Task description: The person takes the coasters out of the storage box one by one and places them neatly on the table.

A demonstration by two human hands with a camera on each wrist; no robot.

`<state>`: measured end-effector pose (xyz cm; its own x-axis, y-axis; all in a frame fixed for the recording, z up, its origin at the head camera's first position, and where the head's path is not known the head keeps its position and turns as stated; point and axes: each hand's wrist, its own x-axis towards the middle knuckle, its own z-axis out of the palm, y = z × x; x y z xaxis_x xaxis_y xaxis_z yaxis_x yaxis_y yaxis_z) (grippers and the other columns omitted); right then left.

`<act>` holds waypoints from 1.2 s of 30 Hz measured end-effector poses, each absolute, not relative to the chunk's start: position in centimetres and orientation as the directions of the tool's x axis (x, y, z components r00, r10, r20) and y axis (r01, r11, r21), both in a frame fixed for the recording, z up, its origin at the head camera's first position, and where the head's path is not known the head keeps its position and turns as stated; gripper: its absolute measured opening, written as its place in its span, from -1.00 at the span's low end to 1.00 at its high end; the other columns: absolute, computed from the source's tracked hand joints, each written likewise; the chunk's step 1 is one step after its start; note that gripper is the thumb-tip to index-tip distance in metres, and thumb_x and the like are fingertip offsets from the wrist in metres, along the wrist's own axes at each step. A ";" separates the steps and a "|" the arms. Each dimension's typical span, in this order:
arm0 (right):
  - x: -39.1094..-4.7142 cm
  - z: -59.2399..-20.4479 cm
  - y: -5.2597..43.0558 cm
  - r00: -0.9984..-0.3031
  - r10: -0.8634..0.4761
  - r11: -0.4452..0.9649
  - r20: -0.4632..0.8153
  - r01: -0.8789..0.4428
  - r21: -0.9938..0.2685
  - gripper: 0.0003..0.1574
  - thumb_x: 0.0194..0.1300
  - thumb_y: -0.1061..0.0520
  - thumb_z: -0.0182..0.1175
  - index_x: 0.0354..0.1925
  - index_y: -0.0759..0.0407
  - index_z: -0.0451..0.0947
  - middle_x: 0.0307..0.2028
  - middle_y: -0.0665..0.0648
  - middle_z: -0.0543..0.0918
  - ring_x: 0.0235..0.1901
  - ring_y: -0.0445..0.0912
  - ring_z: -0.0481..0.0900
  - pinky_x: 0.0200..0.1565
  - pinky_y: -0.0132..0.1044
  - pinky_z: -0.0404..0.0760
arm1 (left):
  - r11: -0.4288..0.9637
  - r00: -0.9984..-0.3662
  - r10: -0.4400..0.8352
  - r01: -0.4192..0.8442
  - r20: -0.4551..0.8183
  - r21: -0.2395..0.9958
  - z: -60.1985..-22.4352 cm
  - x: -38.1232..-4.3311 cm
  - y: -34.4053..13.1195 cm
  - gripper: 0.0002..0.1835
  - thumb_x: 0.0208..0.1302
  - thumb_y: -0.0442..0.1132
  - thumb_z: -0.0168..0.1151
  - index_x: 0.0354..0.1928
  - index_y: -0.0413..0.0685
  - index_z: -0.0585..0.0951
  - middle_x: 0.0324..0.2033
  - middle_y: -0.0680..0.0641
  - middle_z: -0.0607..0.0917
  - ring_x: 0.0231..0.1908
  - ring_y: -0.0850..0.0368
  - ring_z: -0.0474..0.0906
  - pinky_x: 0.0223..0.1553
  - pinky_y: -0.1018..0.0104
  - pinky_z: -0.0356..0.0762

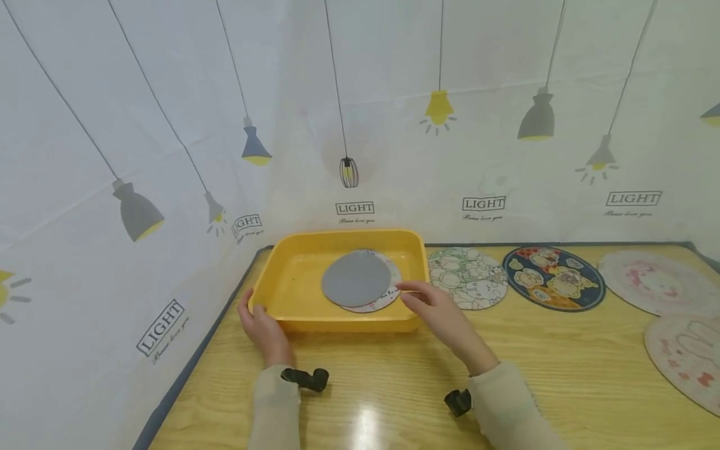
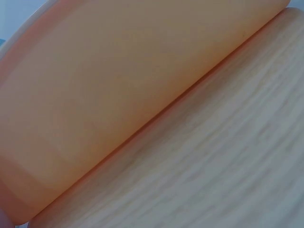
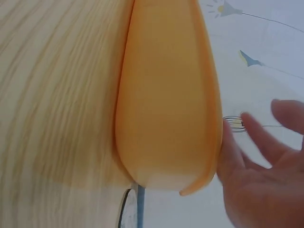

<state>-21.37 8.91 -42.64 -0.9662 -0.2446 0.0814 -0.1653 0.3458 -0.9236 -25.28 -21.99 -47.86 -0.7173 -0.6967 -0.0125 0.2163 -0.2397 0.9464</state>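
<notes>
A shallow yellow tray [image 1: 295, 275] sits on the wooden table near the wall. My left hand [image 1: 267, 331] grips its front left corner, thumb over the rim and fingers along the outer side. Inside the tray, toward the right, a plain grey disc [image 1: 356, 279] overlaps a white patterned disc [image 1: 395, 275]. My right hand [image 1: 441, 312] reaches over the tray's front right corner, fingertips right at the white disc's edge. In the right wrist view its thumb stands apart from loosely bent fingers above the rim. The left wrist view shows the tray's outer wall [image 2: 95, 95] against the table.
Right of the tray lie round mats: one with outlined figures [image 1: 468, 279], a dark blue cartoon one [image 1: 554, 278], and two pale pink ones [image 1: 652, 281] at the far right. A sheet wall [image 1: 394, 156] printed with lamps stands behind and to the left.
</notes>
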 end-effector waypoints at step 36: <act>-24.9 -41.8 4.1 -0.978 -0.198 0.384 -0.070 -0.011 -0.923 -0.45 0.31 -0.11 0.00 0.20 0.07 0.39 0.13 0.09 0.49 -0.03 0.06 0.56 0.00 -0.07 0.50 | -0.180 -0.697 -0.717 0.213 0.021 0.960 -47.9 -25.4 -22.3 -0.51 0.21 -0.35 -0.27 0.19 0.05 0.35 0.18 0.05 0.36 0.08 0.06 0.37 0.09 0.22 0.31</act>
<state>-24.94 4.13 -41.85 -0.9776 -0.1983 -0.0705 -0.0113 0.3840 -0.9233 -25.44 -22.26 -47.92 -0.6968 -0.7170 0.0208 0.2135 -0.1796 0.9603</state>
